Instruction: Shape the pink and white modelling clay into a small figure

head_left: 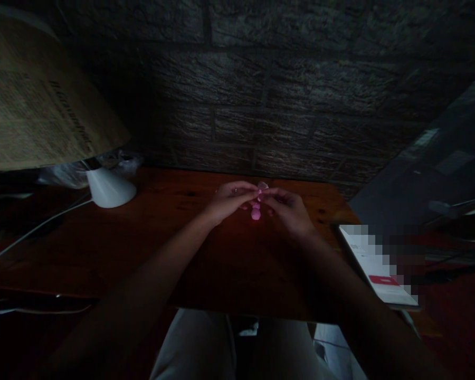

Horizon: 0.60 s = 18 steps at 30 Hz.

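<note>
Both my hands meet over the middle of a dark wooden table [142, 248]. My left hand [231, 199] and my right hand [288, 208] have their fingertips pinched together on a small pink object [257, 203] held just above the tabletop. The object looks like a few small pink rounded pieces, one pale piece at the top and a brighter one hanging below. A ring shows on a finger of my left hand. The light is dim, so the object's exact shape is unclear.
A white cone-shaped lamp base [108, 187] with a cable stands at the back left under a tan printed shade [35, 100]. A white device with a red patch [380, 269] lies at the right edge. A dark brick wall [261, 95] rises behind.
</note>
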{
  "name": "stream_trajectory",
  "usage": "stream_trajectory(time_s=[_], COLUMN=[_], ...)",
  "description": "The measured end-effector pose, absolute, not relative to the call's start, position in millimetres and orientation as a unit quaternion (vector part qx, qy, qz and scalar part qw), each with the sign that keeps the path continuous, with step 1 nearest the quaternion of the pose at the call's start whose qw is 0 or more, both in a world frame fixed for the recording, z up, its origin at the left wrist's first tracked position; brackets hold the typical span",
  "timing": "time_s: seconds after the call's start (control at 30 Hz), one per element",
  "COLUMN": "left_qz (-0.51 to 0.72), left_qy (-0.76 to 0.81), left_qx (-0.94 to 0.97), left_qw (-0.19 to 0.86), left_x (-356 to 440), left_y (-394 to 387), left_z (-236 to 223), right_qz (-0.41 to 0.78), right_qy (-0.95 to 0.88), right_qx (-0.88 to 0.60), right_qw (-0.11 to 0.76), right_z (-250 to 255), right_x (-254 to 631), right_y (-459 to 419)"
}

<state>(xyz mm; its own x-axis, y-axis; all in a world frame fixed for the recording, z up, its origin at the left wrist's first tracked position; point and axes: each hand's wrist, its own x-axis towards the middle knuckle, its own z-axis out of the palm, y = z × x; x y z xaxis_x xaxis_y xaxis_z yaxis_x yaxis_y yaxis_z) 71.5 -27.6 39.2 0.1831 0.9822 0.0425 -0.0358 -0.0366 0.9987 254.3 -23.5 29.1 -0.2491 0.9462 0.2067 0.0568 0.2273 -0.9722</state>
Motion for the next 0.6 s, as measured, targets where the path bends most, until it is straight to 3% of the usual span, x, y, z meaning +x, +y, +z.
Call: stream_trajectory(time_s=[0.6], left_qz=[0.469], left_qy=[0.403], left_qx=[0.587], left_qw=[0.522], left_x=[70.5], left_y=[-24.4], left_z=[31.1], right_qz=[0.477], right_qy=[-0.629], right_qx=[-0.374], right_qw=[0.487], right_z=[26.7], right_x=[255.4], right_y=[-23.0])
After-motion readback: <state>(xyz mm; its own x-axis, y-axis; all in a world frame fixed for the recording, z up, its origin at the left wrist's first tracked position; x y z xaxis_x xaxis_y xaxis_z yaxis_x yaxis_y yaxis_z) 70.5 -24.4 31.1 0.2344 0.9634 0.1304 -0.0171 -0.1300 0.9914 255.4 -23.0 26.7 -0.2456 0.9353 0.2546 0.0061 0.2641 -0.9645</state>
